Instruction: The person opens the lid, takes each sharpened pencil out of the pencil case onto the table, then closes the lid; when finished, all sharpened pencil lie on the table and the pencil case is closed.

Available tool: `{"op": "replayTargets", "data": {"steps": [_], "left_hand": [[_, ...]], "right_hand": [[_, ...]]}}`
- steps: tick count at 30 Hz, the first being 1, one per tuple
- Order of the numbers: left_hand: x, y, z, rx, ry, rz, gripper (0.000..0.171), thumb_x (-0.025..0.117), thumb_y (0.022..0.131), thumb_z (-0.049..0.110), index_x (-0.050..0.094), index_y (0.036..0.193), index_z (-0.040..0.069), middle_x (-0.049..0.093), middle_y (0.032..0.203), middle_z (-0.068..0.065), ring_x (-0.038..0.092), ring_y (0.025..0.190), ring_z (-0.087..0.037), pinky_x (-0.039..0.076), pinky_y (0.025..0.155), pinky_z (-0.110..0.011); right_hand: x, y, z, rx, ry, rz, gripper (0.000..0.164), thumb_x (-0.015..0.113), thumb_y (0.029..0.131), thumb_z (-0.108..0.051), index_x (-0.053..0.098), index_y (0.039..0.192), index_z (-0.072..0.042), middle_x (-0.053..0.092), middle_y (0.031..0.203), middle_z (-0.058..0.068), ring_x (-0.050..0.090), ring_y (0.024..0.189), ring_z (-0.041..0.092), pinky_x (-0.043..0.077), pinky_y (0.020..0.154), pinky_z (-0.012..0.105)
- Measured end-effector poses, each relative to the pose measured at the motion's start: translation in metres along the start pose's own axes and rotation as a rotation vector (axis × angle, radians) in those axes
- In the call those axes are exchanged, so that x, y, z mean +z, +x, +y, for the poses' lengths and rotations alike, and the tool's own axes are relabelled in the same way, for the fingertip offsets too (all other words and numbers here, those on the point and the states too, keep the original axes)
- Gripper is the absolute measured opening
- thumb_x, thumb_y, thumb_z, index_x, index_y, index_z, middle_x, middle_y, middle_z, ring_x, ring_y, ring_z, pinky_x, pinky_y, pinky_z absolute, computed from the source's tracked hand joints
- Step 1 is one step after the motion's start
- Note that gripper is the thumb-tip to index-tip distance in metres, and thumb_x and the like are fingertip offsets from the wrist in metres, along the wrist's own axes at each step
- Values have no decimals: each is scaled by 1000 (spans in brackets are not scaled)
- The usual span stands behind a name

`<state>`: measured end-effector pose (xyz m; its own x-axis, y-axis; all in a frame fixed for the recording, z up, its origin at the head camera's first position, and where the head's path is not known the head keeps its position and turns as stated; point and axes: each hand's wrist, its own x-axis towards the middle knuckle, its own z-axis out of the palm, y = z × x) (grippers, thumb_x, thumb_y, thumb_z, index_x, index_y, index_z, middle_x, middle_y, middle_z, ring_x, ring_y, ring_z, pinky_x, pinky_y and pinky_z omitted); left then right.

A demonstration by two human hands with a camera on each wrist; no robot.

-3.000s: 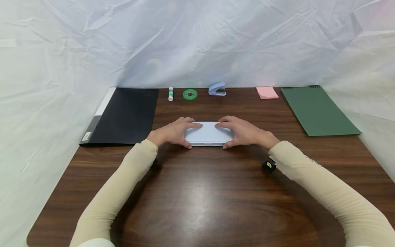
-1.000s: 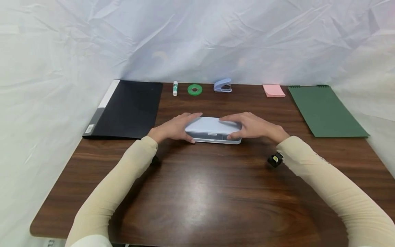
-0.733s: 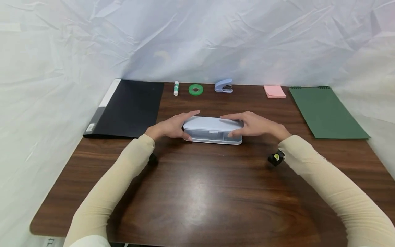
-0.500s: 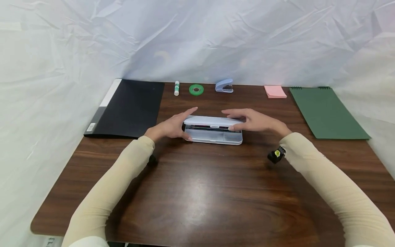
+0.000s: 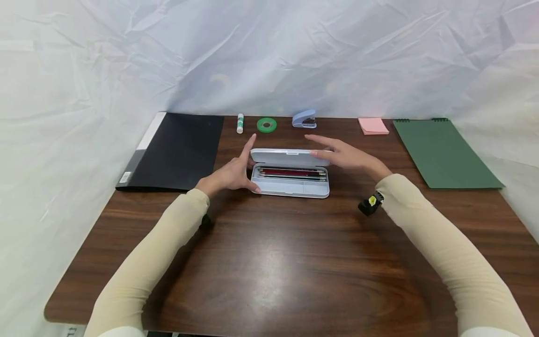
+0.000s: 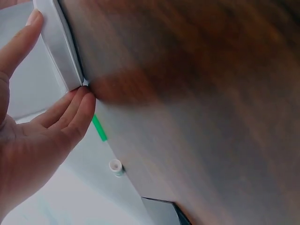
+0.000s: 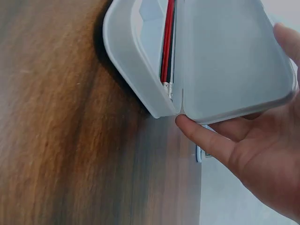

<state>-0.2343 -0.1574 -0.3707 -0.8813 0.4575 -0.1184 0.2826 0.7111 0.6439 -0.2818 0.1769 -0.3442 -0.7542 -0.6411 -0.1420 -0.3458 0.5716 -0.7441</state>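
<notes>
A white pencil case [image 5: 275, 187] lies on the table with its hinged lid [image 5: 273, 156] raised at the back. Several pencils [image 5: 290, 173], some red and some dark, lie in its rear compartment; the front compartments show bare. My left hand [image 5: 231, 174] spans the left end, thumb at the front rim and fingers around the rear corner. At the right end, my right hand [image 5: 349, 155] holds the lid. In the right wrist view its thumb is at the lid's outer edge, one fingertip meets the hinge corner, and other fingers are partly hidden behind the lid [image 7: 229, 56].
Along the table's back edge are a black folder [image 5: 181, 150], a glue stick [image 5: 240, 123], green tape [image 5: 266, 124], a blue stapler [image 5: 304, 119], pink sticky notes [image 5: 373, 126] and a green spiral pad [image 5: 446, 154]. White sheeting [image 5: 269, 56] hangs behind them.
The pencil case's lid has swung from closed up and back, bringing the pencils into view. My right hand has risen with the lid; my left thumb stays at the front rim.
</notes>
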Motion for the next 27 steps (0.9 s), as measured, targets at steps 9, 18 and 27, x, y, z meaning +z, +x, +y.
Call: {"op": "replayTargets", "data": {"steps": [9, 18, 27], "left_hand": [[-2, -1, -7, -11, -9, 33, 148, 93, 69, 22, -28, 154, 24, 61, 134, -22, 57, 128, -33, 42, 108, -48], [-1, 0, -8, -6, 22, 6, 143, 92, 71, 22, -23, 156, 26, 58, 136, -22, 55, 130, -33, 39, 110, -49], [-3, 8, -3, 12, 96, -94, 127, 88, 77, 24, -6, 161, 27, 44, 151, -21, 43, 140, -34, 34, 114, -52]], "right_hand": [[-5, 24, 5, 89, 1, 96, 67, 41, 104, -52, 17, 161, -27, 11, 169, 4, 15, 155, 31, 22, 118, 59], [-5, 45, 16, 134, 37, 207, 69, 43, 102, -56, 22, 160, -26, 17, 168, 7, 18, 154, 32, 21, 119, 57], [-5, 54, 28, 180, 51, 254, 70, 43, 102, -55, 23, 160, -22, 17, 167, 11, 20, 153, 37, 22, 118, 57]]}}
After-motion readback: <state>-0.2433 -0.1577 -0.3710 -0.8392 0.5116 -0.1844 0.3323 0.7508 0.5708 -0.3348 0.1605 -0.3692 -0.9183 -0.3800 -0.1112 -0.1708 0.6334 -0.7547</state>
